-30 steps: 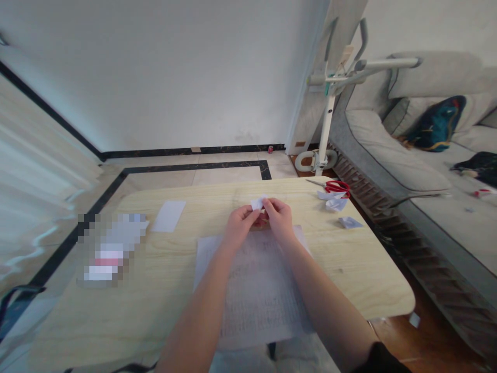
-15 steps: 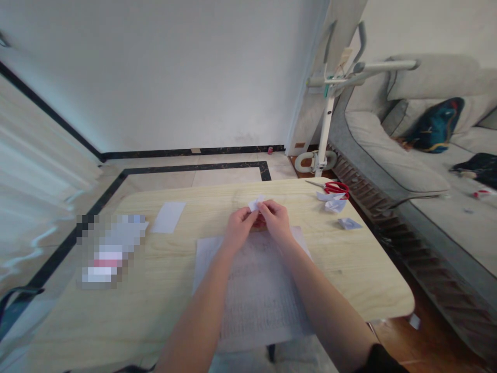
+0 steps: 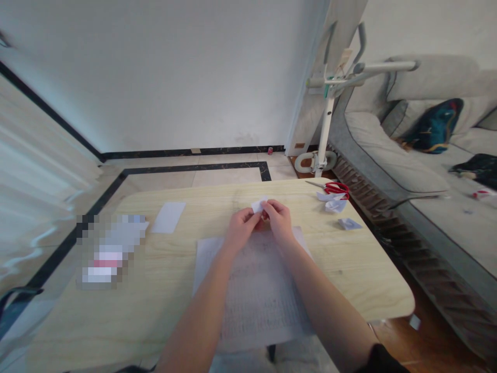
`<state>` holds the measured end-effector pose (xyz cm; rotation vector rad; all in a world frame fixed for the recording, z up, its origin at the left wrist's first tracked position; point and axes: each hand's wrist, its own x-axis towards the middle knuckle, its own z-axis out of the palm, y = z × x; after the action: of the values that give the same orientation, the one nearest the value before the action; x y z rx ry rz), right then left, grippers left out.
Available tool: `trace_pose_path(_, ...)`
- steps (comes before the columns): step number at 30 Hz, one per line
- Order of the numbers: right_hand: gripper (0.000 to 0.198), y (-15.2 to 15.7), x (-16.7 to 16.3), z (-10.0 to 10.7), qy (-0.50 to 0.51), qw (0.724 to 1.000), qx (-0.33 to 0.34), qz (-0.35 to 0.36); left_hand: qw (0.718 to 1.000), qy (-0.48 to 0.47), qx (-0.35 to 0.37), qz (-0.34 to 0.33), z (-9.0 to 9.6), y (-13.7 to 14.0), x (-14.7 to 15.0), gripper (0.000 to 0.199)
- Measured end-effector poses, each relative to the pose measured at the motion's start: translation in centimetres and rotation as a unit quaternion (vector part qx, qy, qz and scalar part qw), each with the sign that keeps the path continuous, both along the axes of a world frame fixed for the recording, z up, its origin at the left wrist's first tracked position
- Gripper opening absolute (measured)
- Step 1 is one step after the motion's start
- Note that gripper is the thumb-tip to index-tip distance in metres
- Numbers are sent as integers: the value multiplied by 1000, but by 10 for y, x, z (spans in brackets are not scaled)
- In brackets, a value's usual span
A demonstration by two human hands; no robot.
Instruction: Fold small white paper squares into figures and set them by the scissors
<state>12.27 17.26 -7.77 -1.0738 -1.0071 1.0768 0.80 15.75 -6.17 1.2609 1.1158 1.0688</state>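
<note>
A small folded piece of white paper (image 3: 258, 205) is pinched between my two hands above the middle of the table. My left hand (image 3: 241, 227) grips its lower left side, thumb toward the paper. On its right edge my right hand (image 3: 277, 215) closes with thumb and bent fingers. Parts of the paper are hidden behind the fingers. Under my wrists lies a large printed sheet (image 3: 264, 290), its text too blurred to read.
Red-handled scissors (image 3: 337, 188) lie at the table's far right, beside folded white papers (image 3: 335, 206) and another folded piece (image 3: 350, 224). A blank white sheet (image 3: 168, 217) is on the left, near a pixelated patch. A grey sofa (image 3: 399, 155) stands to the right.
The small paper has shifted slightly right and turned in my fingers, showing a flatter face. Both hands have moved a little; the other things lie where they were.
</note>
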Motion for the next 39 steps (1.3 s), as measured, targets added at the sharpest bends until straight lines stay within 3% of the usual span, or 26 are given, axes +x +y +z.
trace_pose_path(15, 26, 8, 3, -14, 98, 992, -55, -47, 1000, 27, 2, 7, -4, 1, 0, 25)
trace_pose_path(20, 22, 7, 4, -11, 90, 994, -45, -40, 995, -3, -14, 96, -3, 2, -1, 23)
trace_pose_path(25, 20, 3, 2, -3, 34, 998, -46, 16, 978, -41, 1, 207, -7, 8, -5, 30)
trace_pose_path(29, 21, 0, 1, 0, -9, 997, -45, 66, 965, -36, 18, 259, -8, 10, -9, 35)
trace_pose_path(33, 26, -1, 1, 1, -22, 994, -35, 96, 967, -12, 37, 253, -4, 8, -10, 35)
trace_pose_path(39, 28, 0, 3, -2, 11, 997, -16, 72, 979, -72, 9, 190, -9, 9, -7, 29)
